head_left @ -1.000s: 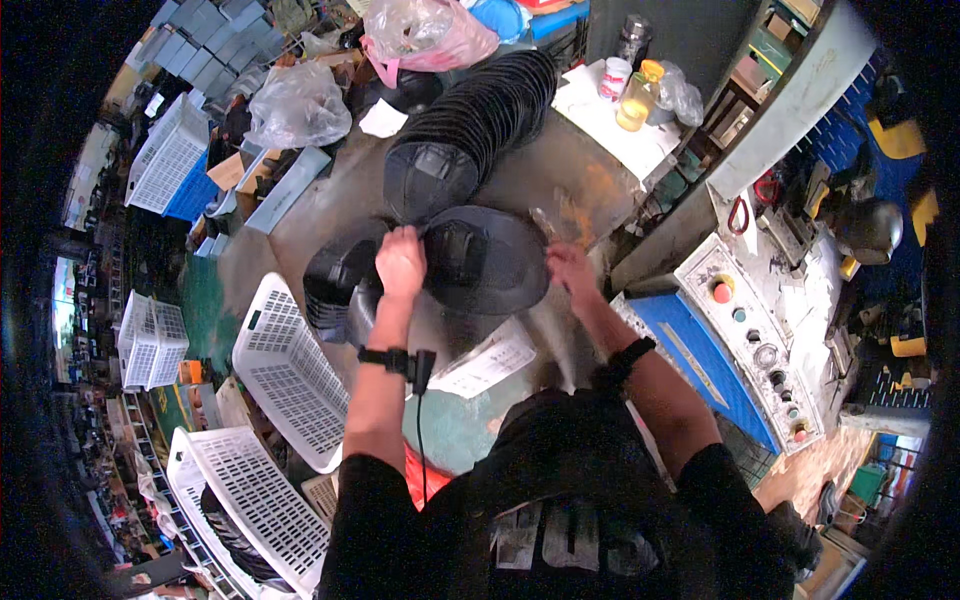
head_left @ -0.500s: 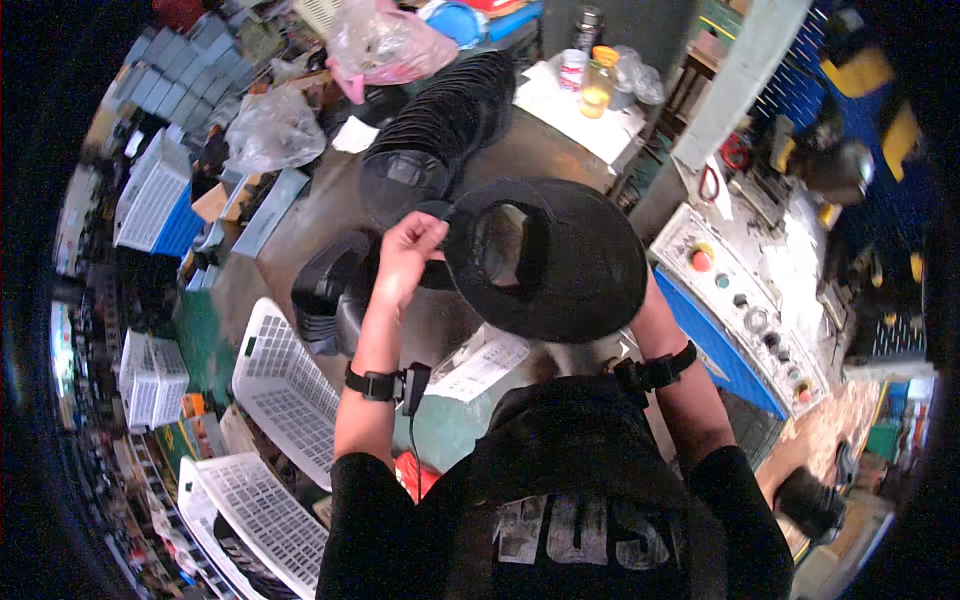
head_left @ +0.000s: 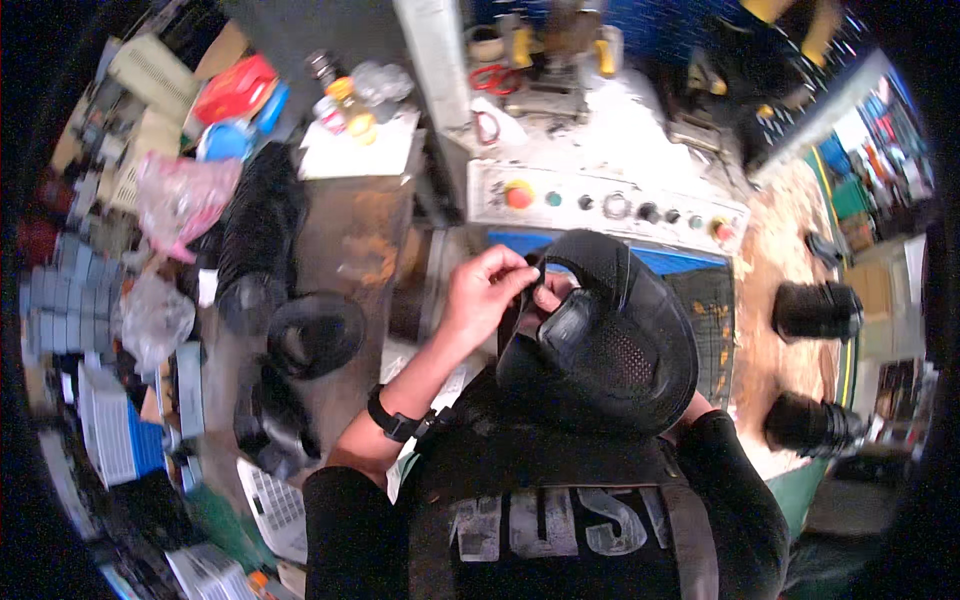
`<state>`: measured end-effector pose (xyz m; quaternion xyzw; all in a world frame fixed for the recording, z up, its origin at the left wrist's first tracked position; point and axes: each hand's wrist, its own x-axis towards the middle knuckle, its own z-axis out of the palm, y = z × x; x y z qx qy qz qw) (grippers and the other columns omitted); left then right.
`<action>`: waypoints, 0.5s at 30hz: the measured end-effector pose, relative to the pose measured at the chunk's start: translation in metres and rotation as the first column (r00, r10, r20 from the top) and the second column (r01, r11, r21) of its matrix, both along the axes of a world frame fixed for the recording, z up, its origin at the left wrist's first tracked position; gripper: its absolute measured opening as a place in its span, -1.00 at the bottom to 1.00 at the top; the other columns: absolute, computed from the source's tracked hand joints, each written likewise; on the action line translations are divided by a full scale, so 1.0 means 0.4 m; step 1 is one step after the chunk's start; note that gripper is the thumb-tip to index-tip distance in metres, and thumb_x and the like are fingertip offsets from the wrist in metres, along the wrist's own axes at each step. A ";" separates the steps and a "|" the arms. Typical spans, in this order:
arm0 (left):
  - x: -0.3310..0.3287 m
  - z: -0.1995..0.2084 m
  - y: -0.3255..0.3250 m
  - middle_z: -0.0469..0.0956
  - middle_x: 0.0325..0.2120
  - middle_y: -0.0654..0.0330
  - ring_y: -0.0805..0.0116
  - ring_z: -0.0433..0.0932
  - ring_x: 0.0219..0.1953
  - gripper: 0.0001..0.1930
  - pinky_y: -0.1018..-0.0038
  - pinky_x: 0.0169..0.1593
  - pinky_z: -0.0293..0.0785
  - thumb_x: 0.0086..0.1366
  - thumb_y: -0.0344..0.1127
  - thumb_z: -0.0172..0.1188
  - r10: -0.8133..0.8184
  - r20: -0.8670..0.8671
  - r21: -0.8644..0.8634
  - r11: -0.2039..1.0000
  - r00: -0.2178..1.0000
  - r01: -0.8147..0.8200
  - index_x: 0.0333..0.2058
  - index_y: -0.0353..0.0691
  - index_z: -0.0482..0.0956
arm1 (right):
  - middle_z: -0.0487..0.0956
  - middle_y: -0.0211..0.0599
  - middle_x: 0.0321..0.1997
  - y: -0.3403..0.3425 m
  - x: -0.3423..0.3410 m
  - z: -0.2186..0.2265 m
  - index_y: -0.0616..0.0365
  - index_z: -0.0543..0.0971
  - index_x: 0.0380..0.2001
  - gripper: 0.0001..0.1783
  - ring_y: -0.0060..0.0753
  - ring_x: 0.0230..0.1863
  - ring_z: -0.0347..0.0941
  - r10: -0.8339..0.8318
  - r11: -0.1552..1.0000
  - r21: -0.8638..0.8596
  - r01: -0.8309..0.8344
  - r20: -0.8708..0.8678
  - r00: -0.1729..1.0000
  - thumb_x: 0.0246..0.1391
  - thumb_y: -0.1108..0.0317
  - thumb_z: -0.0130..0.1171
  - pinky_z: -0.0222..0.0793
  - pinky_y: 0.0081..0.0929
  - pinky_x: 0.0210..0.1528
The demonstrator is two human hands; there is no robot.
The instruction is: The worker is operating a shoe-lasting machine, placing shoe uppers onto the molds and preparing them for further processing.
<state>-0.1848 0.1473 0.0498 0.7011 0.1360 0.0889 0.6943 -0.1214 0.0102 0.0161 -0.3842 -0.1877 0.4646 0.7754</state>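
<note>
A black wide-brimmed hat [head_left: 625, 345] with a perforated mesh panel is held in front of my chest, above the table's right side. My left hand [head_left: 488, 292] pinches the edge of its opening with thumb and forefinger. My right hand [head_left: 550, 292] is mostly hidden behind the hat. Only some of its fingers show through the opening, holding the hat from below. On the table to the left lies a separate round black brim piece [head_left: 315, 335]. Beside it sits a stack of shiny black pieces [head_left: 275, 420], and a long row of nested black pieces [head_left: 262, 215] stretches behind.
Ahead stands a machine's control panel [head_left: 610, 205] with coloured buttons. A white board [head_left: 360, 150] with bottles is at the back left. Stacks of black pieces [head_left: 815, 310] stand on the worn wooden surface [head_left: 765, 350] at right. A white basket [head_left: 275, 510] is at lower left.
My view and body have turned right, toward the control panel. The hat has tilted, showing its mesh and opening. A round brim piece now lies apart on the table.
</note>
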 end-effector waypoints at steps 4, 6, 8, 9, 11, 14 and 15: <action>0.108 -0.012 -0.100 0.43 -0.60 0.40 0.70 0.34 -0.56 -0.91 0.70 -0.51 0.29 0.16 -0.41 0.16 -0.163 0.040 0.082 0.984 0.986 0.159 -0.48 -0.26 0.45 | 0.50 -0.32 -0.34 -0.159 0.116 0.015 0.26 0.42 -0.27 -0.80 -0.48 -0.45 0.42 -0.199 0.980 -0.001 0.200 0.061 0.978 0.08 0.36 0.06 0.33 -0.57 -0.36; 0.158 -0.012 -0.136 0.42 -0.61 0.40 0.69 0.34 -0.56 -0.91 0.69 -0.51 0.29 0.15 -0.42 0.16 -0.177 -0.056 0.037 0.983 0.983 0.179 -0.48 -0.26 0.44 | 0.50 -0.32 -0.35 -0.222 0.166 0.023 0.26 0.42 -0.27 -0.80 -0.49 -0.45 0.41 -0.280 0.960 0.000 0.281 0.087 0.956 0.08 0.36 0.06 0.33 -0.57 -0.36; 0.210 -0.032 -0.177 0.44 -0.61 0.37 0.70 0.35 -0.56 -0.90 0.68 -0.51 0.31 0.14 -0.42 0.17 -0.213 -0.040 0.039 0.976 0.976 0.215 -0.48 -0.28 0.45 | 0.50 -0.33 -0.35 -0.272 0.210 0.026 0.25 0.42 -0.27 -0.80 -0.49 -0.45 0.41 -0.334 0.942 0.000 0.335 0.103 0.937 0.08 0.36 0.06 0.33 -0.58 -0.36; 0.235 -0.044 -0.196 0.46 -0.62 0.35 0.70 0.36 -0.56 -0.89 0.66 -0.52 0.33 0.13 -0.41 0.18 -0.216 -0.030 0.037 0.975 0.976 0.217 -0.48 -0.30 0.46 | 0.50 -0.33 -0.35 -0.295 0.229 0.024 0.25 0.42 -0.27 -0.80 -0.49 -0.45 0.41 -0.352 0.935 -0.001 0.354 0.107 0.930 0.08 0.36 0.07 0.33 -0.58 -0.36; 0.295 -0.058 -0.242 0.45 -0.62 0.36 0.69 0.36 -0.56 -0.90 0.66 -0.52 0.33 0.14 -0.41 0.18 -0.258 -0.053 0.090 0.961 0.965 0.262 -0.48 -0.30 0.46 | 0.49 -0.33 -0.35 -0.334 0.270 0.019 0.25 0.42 -0.28 -0.80 -0.49 -0.45 0.41 -0.380 0.924 -0.001 0.383 0.113 0.918 0.08 0.36 0.07 0.33 -0.58 -0.36; 0.408 -0.087 -0.293 0.45 -0.64 0.35 0.67 0.37 -0.56 -0.91 0.65 -0.48 0.34 0.14 -0.41 0.17 -0.364 -0.043 0.163 0.916 0.930 0.366 -0.47 -0.28 0.47 | 0.49 -0.33 -0.35 -0.383 0.342 0.006 0.25 0.42 -0.28 -0.80 -0.49 -0.45 0.40 -0.416 0.908 0.000 0.419 0.119 0.901 0.07 0.36 0.07 0.32 -0.58 -0.36; 0.453 -0.087 -0.301 0.46 -0.63 0.34 0.66 0.38 -0.55 -0.91 0.64 -0.46 0.34 0.16 -0.39 0.16 -0.491 -0.065 0.104 0.862 0.869 0.495 -0.46 -0.28 0.48 | 0.49 -0.34 -0.35 -0.397 0.363 0.003 0.25 0.42 -0.28 -0.81 -0.49 -0.45 0.40 -0.424 0.904 0.001 0.427 0.119 0.898 0.07 0.36 0.07 0.32 -0.58 -0.36</action>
